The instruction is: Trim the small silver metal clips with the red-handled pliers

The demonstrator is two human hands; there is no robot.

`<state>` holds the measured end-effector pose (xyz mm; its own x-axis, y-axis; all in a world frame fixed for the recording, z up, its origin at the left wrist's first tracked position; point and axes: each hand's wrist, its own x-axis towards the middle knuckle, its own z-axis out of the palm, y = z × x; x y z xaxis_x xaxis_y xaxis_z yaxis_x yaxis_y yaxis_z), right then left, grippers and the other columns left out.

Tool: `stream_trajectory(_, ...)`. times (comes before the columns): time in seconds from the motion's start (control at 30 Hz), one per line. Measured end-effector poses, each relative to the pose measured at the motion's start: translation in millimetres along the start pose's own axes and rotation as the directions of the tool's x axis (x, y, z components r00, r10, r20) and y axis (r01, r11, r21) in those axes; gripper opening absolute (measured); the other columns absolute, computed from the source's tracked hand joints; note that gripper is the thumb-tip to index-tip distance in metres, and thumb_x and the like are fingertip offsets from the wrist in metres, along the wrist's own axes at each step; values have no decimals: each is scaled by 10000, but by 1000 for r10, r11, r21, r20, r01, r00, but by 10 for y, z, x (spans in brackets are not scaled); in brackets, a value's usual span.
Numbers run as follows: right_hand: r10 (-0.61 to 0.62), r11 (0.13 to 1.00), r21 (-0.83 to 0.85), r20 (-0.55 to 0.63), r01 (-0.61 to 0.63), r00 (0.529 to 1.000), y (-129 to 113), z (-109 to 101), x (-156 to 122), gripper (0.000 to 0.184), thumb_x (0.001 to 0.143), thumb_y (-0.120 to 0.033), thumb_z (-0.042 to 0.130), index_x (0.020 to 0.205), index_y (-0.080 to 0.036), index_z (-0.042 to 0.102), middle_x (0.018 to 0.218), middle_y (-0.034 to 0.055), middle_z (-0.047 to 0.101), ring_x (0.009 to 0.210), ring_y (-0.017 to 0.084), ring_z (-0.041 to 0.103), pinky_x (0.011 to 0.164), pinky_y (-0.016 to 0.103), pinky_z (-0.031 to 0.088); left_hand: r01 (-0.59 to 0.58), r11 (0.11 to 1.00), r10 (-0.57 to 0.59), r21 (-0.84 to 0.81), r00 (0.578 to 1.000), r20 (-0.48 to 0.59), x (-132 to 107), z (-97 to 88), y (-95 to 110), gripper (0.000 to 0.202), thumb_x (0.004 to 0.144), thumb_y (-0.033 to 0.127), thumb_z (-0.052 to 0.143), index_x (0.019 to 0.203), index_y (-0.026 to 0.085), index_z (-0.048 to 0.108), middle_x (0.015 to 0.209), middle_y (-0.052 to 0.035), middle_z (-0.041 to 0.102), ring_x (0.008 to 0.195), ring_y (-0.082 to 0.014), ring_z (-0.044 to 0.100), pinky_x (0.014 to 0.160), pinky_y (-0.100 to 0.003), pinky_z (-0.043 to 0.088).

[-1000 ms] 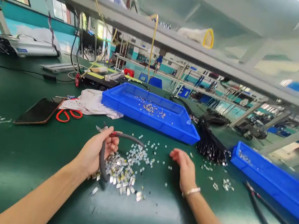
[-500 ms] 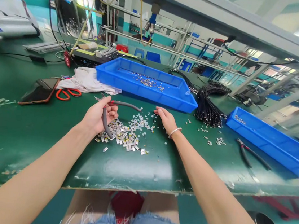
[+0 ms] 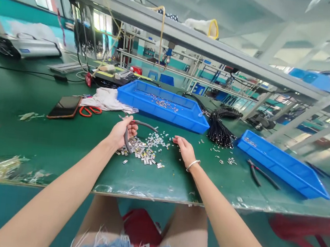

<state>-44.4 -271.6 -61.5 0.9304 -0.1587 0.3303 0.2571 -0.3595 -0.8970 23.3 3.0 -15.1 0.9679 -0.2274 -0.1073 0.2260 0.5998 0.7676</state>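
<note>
Green bench top (image 3: 17,121), front edge worn.
Centre: pile of small metal parts (image 3: 145,151).
Behind pile: blue tray (image 3: 165,117), few parts inside.
Left of tray: white cloth (image 3: 104,99), red-handled scissors (image 3: 90,110), phone (image 3: 64,106) face up.
Right of tray: black cable bundle (image 3: 220,130), loose parts (image 3: 229,160), second blue tray (image 3: 282,170), black-handled pliers (image 3: 256,175) just beside it.
Front left edge: pale scraps (image 3: 0,165).

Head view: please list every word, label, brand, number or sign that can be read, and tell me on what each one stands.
No text can be read in this view.
On the grey machine: a small blue label, too blurred to read.
On the phone: the screen is dark, no text.
On the pliers in the left hand and on the nearer blue tray: no marking can be seen.
</note>
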Motion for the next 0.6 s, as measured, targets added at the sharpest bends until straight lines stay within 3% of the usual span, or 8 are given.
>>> stream_trajectory(0.37,56,996,68,-70,-51,996,14,43,9,380,913,-464,446,1069,-139,567,1003,68,606,936,179,581,894,427,425,35,999,-34,-9,994,101,-47,16,7,223,897,255,518,790,70,578,650,-89,545,489,-117,491,477,-200,472)
stream_trajectory(0.6,55,994,94,-26,-53,998,-4,55,-16,391,911,-471,448,1084,-141,567,1018,72,609,959,185,578,918,442,408,39,999,-36,-24,992,121,-84,19,-15,215,898,257,524,796,75,576,651,-85,534,492,-113,476,478,-196,461)
